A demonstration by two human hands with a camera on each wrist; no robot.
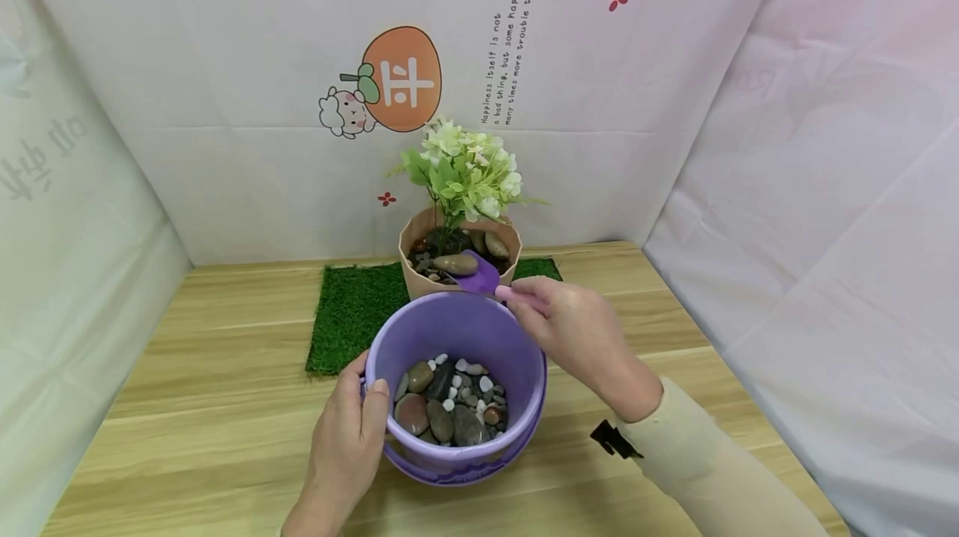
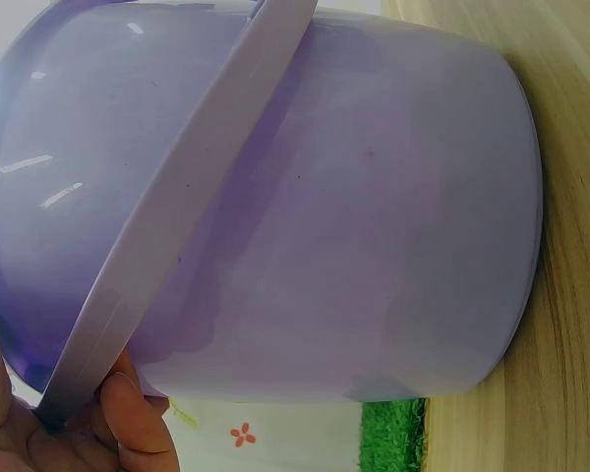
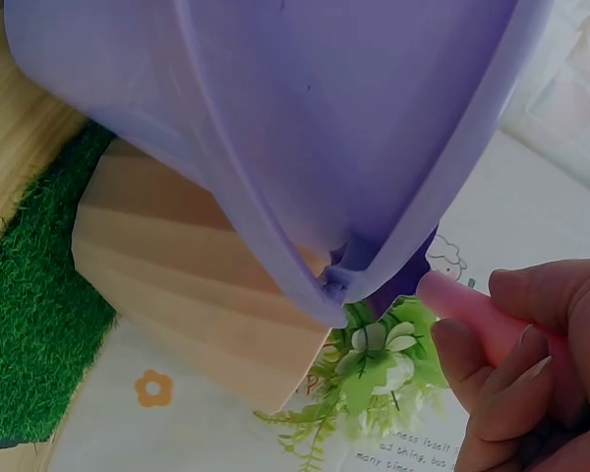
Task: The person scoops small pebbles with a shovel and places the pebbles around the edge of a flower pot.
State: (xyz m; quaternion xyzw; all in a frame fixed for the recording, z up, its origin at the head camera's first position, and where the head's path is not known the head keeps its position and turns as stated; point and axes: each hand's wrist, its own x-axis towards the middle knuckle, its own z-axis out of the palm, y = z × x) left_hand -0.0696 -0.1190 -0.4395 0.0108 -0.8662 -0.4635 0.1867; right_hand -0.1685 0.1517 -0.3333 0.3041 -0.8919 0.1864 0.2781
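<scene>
My right hand (image 1: 573, 329) grips the pink handle of a small shovel (image 1: 479, 273) with a purple blade. The blade reaches over the near rim of a peach flowerpot (image 1: 423, 287), and a long brown stone (image 1: 456, 264) lies on or against it. My left hand (image 1: 348, 429) holds the left rim of a purple bucket (image 1: 457, 312), thumb over the edge. In the left wrist view, fingers touch the bucket's handle (image 2: 167, 216) near its hinge. Inside the bucket are several stones (image 1: 469, 425), large dark ones and small white ones.
White-green flowers (image 1: 472, 171) rise from the pot, which also holds stones and dark pebbles. Pot and bucket stand close together, the pot behind. Under the pot lies a green grass mat (image 1: 352, 320) on the wooden table (image 1: 210, 404). Printed white cloth (image 1: 569, 104) hangs behind.
</scene>
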